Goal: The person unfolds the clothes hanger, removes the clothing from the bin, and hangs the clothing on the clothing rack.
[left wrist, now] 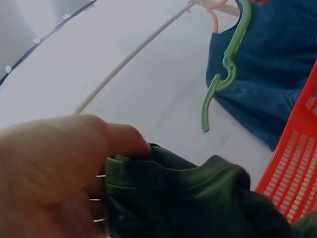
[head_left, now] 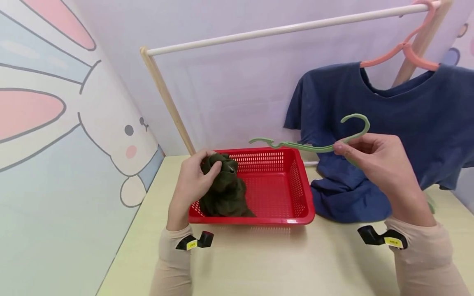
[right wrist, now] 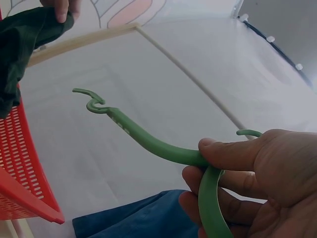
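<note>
At the left of the red basket (head_left: 255, 220), my left hand (head_left: 192, 181) grips a bunched dark green garment (head_left: 224, 197) by its upper part. The rest of that cloth hangs down into the basket. Up close in the left wrist view, the thumb presses on a stitched edge of the garment (left wrist: 173, 188). My right hand (head_left: 381, 160) pinches a light green clothes hanger (head_left: 303, 146) near the base of its hook, between thumb and fingers. One notched arm of the hanger (right wrist: 148, 141) points toward the garment, apart from it.
A navy T-shirt (head_left: 407, 115) hangs on a pink hanger (head_left: 386, 57) at the right end of a rack with a white rail (head_left: 259, 34). Its lower part spreads on the pale tabletop (head_left: 259, 263). A wall with a painted rabbit (head_left: 111, 123) stands at left.
</note>
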A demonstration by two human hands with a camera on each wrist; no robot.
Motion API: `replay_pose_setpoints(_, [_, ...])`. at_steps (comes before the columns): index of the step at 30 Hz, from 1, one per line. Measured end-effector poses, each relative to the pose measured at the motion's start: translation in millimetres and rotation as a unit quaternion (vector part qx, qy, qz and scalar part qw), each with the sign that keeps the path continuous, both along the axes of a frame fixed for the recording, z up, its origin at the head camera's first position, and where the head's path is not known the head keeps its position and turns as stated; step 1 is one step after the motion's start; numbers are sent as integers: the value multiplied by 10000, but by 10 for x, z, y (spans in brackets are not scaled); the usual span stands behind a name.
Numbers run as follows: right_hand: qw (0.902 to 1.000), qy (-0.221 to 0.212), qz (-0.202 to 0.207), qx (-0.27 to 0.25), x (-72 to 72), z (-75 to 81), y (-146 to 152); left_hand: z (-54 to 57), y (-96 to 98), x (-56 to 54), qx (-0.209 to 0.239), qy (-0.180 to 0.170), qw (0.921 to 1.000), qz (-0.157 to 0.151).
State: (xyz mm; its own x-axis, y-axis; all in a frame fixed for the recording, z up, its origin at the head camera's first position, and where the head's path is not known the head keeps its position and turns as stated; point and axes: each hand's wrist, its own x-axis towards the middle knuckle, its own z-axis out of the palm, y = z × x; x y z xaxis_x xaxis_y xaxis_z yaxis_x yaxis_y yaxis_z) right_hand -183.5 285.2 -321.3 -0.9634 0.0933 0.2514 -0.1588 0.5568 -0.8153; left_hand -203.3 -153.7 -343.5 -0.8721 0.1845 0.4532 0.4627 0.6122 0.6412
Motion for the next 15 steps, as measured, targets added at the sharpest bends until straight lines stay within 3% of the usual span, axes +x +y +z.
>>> replay_pose_setpoints(6, [9999,49,-13,-110,16,-7,17,40,206,-89,121,601,9969,-494])
replay_pose_setpoints(9, [9998,60,-50,-177,24,-6,34,122,313,-129,212,864,9935,-714])
replay_pose_setpoints(15, [9996,72,-180,-221,36,11,70,299,519,-153,779,1218,9781,-1495])
